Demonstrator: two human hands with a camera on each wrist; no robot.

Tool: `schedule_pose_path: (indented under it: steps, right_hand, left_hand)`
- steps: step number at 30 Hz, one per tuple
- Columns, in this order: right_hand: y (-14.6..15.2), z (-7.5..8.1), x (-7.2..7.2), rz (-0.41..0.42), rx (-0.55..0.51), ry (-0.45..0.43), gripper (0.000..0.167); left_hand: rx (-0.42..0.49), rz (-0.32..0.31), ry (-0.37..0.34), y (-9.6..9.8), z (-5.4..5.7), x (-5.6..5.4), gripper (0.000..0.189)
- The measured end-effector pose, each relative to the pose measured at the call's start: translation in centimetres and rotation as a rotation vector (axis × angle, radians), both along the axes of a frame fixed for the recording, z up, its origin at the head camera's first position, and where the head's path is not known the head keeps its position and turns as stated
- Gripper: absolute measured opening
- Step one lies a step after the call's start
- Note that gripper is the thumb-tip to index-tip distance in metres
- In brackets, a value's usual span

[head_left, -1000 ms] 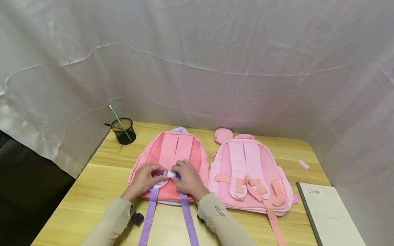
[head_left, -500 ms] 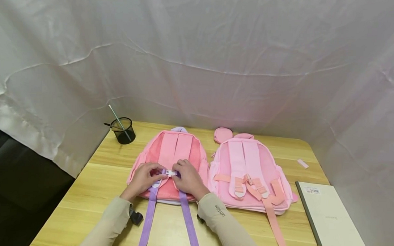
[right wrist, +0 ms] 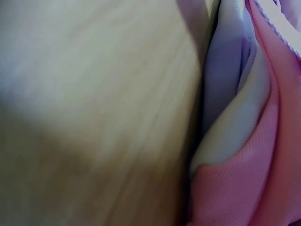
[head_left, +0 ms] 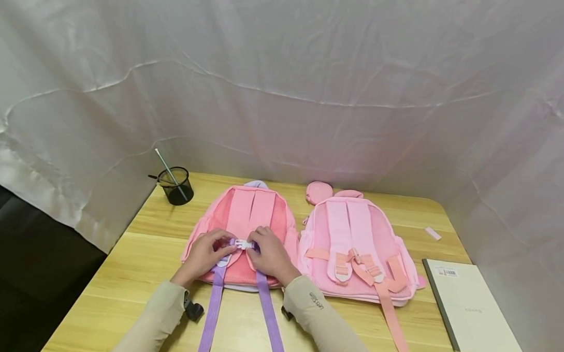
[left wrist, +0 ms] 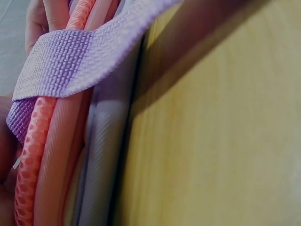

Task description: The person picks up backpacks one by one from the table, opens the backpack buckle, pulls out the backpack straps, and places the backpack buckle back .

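White buckle over a coral backpack

Purple strap tails lie nearest, limp on the tabletop, one cut off by the frame's lower edge; beyond them, the left hand pinches webbing at the buckle's left end, the right hand pinches its right end; the white buckle sits between their fingertips, over the coral backpack; it should be light, stiff and slightly slick, best taken by both ends; fingers cover those, so full latching is hard to tell; the wrist views miss the buckle; farther off stands a mesh cup.
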State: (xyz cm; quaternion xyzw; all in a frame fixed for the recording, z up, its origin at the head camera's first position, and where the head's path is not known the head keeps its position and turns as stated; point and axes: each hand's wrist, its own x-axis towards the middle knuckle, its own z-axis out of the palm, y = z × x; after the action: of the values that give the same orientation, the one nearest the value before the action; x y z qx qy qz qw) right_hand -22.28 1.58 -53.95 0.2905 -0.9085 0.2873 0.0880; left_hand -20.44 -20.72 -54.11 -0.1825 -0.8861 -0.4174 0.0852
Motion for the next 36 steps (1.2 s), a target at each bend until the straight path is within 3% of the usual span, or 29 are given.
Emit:
schedule_pose_path:
  steps: [10,18,36]
  right_hand:
    - [0.23,-0.52,-0.17,-0.032,-0.087,0.0,0.014]
    - [0.39,-0.55,-0.1,-0.036,-0.139,0.04,0.017]
    - [0.68,-0.16,0.0,-0.069,-0.203,-0.038,0.018]
  left_hand:
    - [-0.065,0.01,0.033,-0.03,-0.18,-0.04,0.02]
    - [-0.077,0.025,0.009,-0.06,-0.18,0.06,0.015]
    - [-0.103,0.061,-0.021,0.09,-0.16,0.13,0.016]
